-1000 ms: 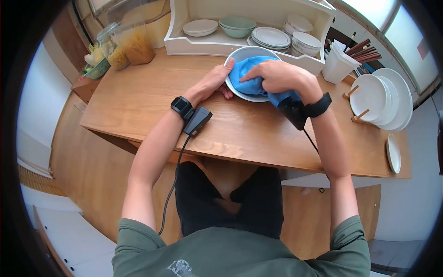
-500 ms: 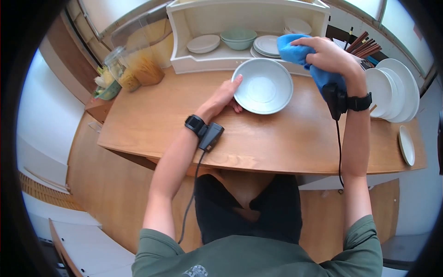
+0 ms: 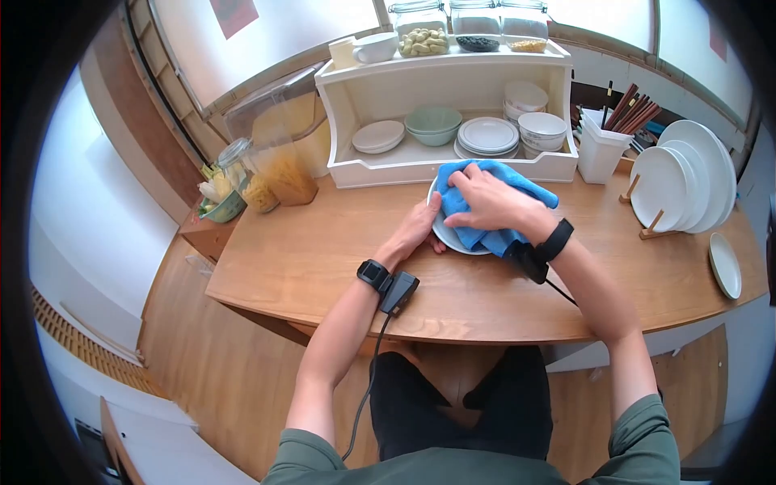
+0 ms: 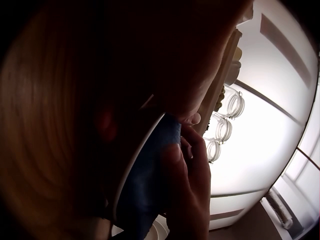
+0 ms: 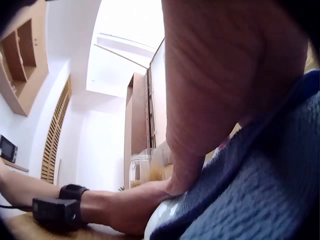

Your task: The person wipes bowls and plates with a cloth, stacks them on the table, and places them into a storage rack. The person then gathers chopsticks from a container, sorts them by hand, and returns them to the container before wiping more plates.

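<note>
A pale bowl [image 3: 437,235] stands over the wooden table, mostly covered by a blue cloth [image 3: 505,179]. My left hand [image 3: 419,227] grips the bowl's left rim, thumb on top and fingers underneath. The right hand [image 3: 490,202] lies on the cloth inside the bowl, its fingers bent and holding the fabric. In the right wrist view, the cloth [image 5: 260,185] hangs below the right hand [image 5: 220,75], and the left hand [image 5: 132,205] touches the bowl's edge [image 5: 162,217]. Dark shadow hides much of the left wrist view, where the cloth [image 4: 150,175] shows against the rim.
Behind the bowl, a white shelf [image 3: 380,174] holds plates, bowls and jars. White plates stand in a wooden rack [image 3: 653,229] at the right, near a small oval dish [image 3: 725,266] and a chopstick holder [image 3: 600,152]. Pasta containers [image 3: 288,178] stand at the back left.
The right hand moved away from the bowl with the cloth, then came back onto it. The left hand has kept its grip on the rim. The head view has shifted, showing more of the shelf.
</note>
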`<state>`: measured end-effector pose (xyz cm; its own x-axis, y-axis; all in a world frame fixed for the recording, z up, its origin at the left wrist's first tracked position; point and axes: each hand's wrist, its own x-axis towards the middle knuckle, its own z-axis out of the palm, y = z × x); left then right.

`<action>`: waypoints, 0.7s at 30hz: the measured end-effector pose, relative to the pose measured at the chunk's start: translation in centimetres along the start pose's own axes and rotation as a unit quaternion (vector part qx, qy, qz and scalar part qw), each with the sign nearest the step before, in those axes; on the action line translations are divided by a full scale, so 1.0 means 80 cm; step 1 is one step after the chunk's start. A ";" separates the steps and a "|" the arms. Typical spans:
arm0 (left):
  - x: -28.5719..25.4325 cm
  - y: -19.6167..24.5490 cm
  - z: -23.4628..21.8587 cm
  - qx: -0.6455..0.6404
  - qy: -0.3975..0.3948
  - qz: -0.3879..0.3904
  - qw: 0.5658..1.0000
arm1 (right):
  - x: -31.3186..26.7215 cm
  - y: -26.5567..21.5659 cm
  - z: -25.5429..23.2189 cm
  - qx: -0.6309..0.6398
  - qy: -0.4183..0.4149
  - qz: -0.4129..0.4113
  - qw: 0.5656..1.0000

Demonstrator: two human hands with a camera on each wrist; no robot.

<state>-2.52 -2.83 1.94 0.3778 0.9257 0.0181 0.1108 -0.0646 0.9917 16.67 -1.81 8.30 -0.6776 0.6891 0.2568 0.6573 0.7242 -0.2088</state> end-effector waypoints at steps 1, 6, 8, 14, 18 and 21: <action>0.000 -0.001 -0.001 0.000 -0.003 0.003 1.000 | 0.001 0.001 0.009 -0.006 0.008 -0.008 1.000; -0.003 -0.002 0.000 -0.019 0.010 0.001 1.000 | 0.006 0.007 0.024 0.020 0.039 -0.040 0.998; -0.003 -0.001 0.002 -0.019 0.017 0.002 1.000 | 0.006 0.012 0.024 0.046 0.035 -0.070 0.996; 0.000 -0.008 -0.002 -0.021 0.023 -0.001 1.000 | 0.005 0.008 0.005 0.064 -0.102 -0.096 0.988; 0.000 -0.007 -0.001 -0.025 0.025 -0.017 0.999 | 0.000 0.001 -0.007 0.050 -0.158 -0.081 0.983; 0.001 -0.010 -0.001 -0.035 0.023 -0.017 0.999 | 0.003 0.003 0.004 0.005 -0.096 -0.085 0.992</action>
<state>-2.69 -2.69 1.19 0.3315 0.9434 -0.0118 0.0582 -0.0080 0.9983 16.54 -1.43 7.99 -0.8291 0.5493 0.1043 0.5259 0.8295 -0.1878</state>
